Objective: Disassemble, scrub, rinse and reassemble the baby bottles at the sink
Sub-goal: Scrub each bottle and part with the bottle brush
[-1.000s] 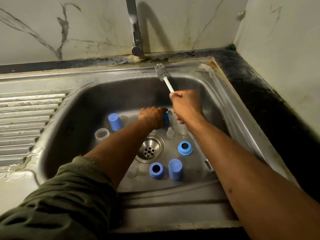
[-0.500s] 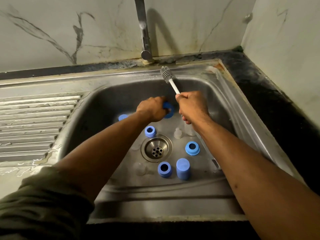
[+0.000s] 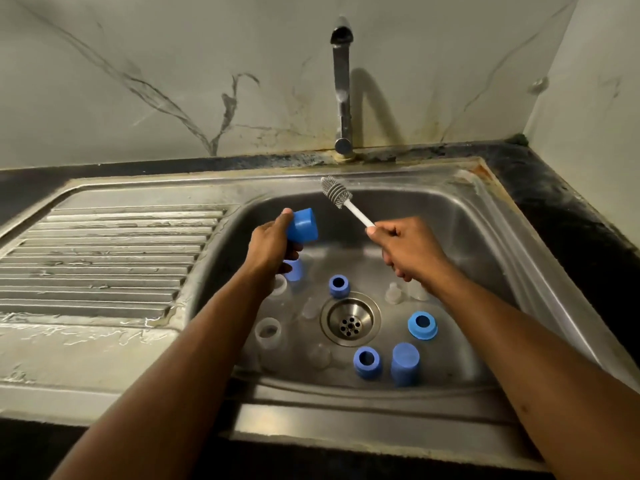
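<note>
Left hand (image 3: pixel 273 245) gripped a blue bottle cap (image 3: pixel 302 224), fingers wrapped around it, raised above the sink basin (image 3: pixel 460 216) near the left wall. Right hand (image 3: pixel 410 249) held a bottle brush (image 3: pixel 341 199) by its white handle, fingers clamped on it, grey bristle head tilted up and left toward the back rim. Cap and brush were near each other, not touching.

On the basin floor: blue collar ring (image 3: pixel 338 286) just behind the drain (image 3: pixel 350 319), another blue ring (image 3: pixel 422 326) right of the drain, a third blue ring (image 3: pixel 367 362) in front, with an upright blue cap (image 3: pixel 404 363) just beside it. A further blue piece (image 3: pixel 294 270) sat partly hidden under the left hand. Clear bottle (image 3: pixel 268 332) stood left of the drain. Clear nipples (image 3: pixel 394 292) sat behind the right hand, hard to make out; other clear parts too faint to identify.

Faucet (image 3: pixel 342 88) stood at the back, no water visible. Ribbed drainboard (image 3: pixel 104 258) on the left looked wet.
</note>
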